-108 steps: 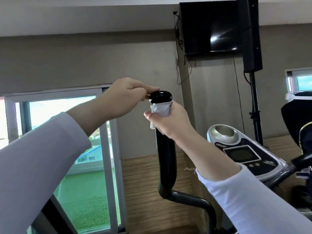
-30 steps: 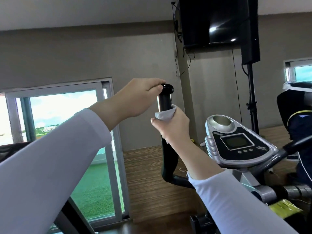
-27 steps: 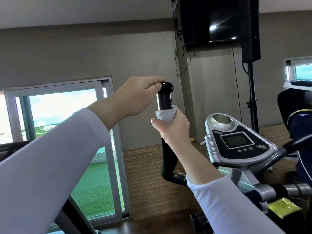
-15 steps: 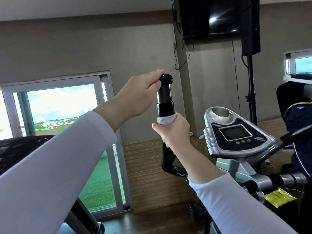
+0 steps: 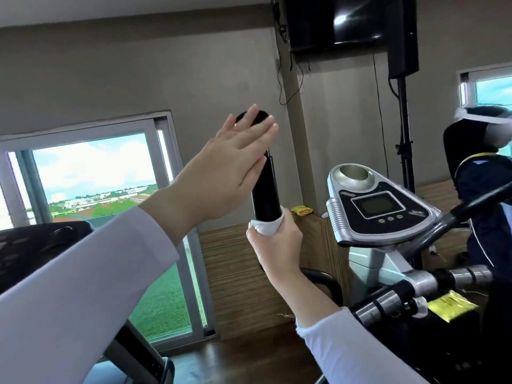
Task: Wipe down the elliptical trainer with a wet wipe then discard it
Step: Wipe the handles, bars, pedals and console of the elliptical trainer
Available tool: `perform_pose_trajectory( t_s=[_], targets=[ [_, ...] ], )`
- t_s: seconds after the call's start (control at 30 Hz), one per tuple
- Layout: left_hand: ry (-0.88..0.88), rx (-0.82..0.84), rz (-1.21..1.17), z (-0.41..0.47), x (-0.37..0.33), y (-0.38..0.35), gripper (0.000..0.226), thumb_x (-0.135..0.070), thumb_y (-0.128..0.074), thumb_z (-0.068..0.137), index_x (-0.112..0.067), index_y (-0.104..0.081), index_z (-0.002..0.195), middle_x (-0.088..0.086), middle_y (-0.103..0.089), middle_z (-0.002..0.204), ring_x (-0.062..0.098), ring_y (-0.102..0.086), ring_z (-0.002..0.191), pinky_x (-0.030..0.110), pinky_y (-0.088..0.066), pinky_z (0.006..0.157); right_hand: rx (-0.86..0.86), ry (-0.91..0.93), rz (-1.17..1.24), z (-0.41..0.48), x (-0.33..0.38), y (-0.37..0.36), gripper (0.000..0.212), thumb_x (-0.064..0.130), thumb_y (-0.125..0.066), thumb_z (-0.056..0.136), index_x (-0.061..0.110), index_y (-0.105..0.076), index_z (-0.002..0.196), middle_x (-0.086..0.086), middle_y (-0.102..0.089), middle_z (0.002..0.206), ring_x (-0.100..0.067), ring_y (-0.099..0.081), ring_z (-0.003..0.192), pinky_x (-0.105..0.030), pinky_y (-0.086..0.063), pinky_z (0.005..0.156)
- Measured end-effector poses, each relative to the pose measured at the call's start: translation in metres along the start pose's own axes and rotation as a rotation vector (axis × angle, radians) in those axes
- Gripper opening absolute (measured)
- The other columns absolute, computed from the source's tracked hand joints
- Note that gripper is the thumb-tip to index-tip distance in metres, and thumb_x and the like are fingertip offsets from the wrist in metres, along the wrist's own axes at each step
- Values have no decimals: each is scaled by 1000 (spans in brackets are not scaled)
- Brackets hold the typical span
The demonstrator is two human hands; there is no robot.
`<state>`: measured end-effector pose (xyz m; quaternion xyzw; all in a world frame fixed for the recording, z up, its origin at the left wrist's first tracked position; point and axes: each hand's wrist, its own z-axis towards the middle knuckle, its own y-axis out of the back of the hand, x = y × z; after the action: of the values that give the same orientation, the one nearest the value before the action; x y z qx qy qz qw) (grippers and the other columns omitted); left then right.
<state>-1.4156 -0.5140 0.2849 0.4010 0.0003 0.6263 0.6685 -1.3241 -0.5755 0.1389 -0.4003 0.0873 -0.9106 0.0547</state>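
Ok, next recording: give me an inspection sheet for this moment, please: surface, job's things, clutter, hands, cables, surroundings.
Surface: no table; dark wood floor below.
Job's things: black upright handlebar; wet wipe wrapped round it; console beside it, untouched.
Clutter: yellow packet on the wood-grain ledge; yellow tag by the chrome crossbar.
Hands: left hand open, fingers straight, at the handlebar's top; right hand grips the wet wipe round the handlebar.
Cables: black cable hangs from the wall TV; another runs down beside the speaker stand.
Surroundings: window at left, speaker, another person at right.
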Motion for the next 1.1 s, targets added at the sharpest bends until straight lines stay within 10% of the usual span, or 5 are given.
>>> perform_pose_trajectory(
  t_s=[0.63, 0.93, 1.1],
  targets=[
    [-107, 141, 268, -17, -3, -21, 49, -26, -27, 101, -8, -37, 145, 6, -34, 152, 26, -14, 146, 44, -10, 120, -50, 53, 102, 2, -17, -6, 44, 15, -80, 67, 32, -55, 98, 16, -62, 83, -5, -62, 76, -20, -53, 64],
    [-95, 244, 379, -24, -28, -38, 48, -26, -27, 101, -5, -42, 141, 8, -39, 149, 31, -17, 145, 49, -17, 117, 353, -14, 40, 11, -56, 16, 28, 17, -83, 69, 19, -57, 80, 2, -63, 73, -6, -55, 64, -20, -47, 57],
    [-53, 237, 366, -24, -35, -37, 47, -23, -30, 100, -3, -44, 140, 8, -42, 147, 31, -20, 144, 49, -18, 117, 291, -26, 198, 13, -23, 16, 35, 14, -84, 68, 28, -57, 85, 8, -64, 78, -2, -58, 69, -17, -48, 57]
  ],
)
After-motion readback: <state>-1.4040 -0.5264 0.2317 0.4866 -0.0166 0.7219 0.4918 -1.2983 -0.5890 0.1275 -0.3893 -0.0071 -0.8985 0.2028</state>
